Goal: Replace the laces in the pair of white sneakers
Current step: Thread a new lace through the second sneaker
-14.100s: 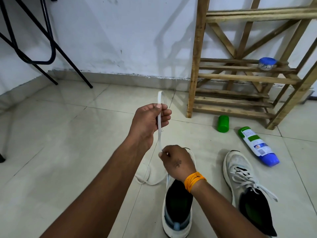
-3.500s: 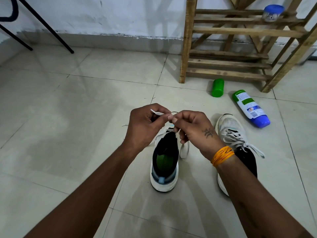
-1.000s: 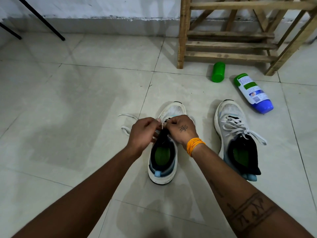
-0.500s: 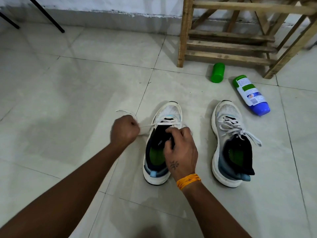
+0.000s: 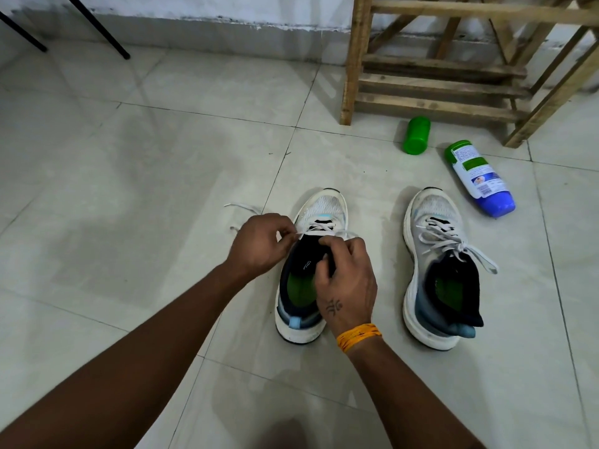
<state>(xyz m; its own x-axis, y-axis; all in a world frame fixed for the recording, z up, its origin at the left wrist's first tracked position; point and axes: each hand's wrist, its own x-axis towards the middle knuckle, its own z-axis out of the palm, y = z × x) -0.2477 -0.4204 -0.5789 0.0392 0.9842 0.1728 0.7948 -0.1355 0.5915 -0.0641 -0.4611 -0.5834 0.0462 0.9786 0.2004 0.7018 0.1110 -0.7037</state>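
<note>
On the pale grey tiled floor [image 5: 136,176], two white mesh sneakers stand side by side, toes pointing away from the camera. Right hand [image 5: 345,280] covers the tongue and the right-side eyelets of the nearer-left white sneaker with green insole [image 5: 311,264], so how far up the lacing runs cannot be read; only the lowest crossings near the toe show. Right fingertips are curled down at the top of the black tongue, and they appear to grip its edge, though the contact itself is hidden beneath the knuckles. Left hand [image 5: 259,244] sits just beside the shoe's left edge, thumb and forefinger pinched on the flat white lace [image 5: 303,234], which runs taut from the pinch across to the eyelets. Loose lace tail [image 5: 241,207] trails on the tiles behind the left hand; its path under the hand is not visible. Orange thread wristband [image 5: 358,336] circles the right wrist. Second white sneaker, fully laced and tied [image 5: 437,264], stands to the right, well apart from both hands. Farther back: small green plastic bottle [image 5: 416,135] lying near a white bottle with green cap and blue base [image 5: 479,178], also on its side. Wooden slatted rack [image 5: 437,79] is cut off at the top edge; black metal legs [image 5: 97,25] are cropped at upper left.
</note>
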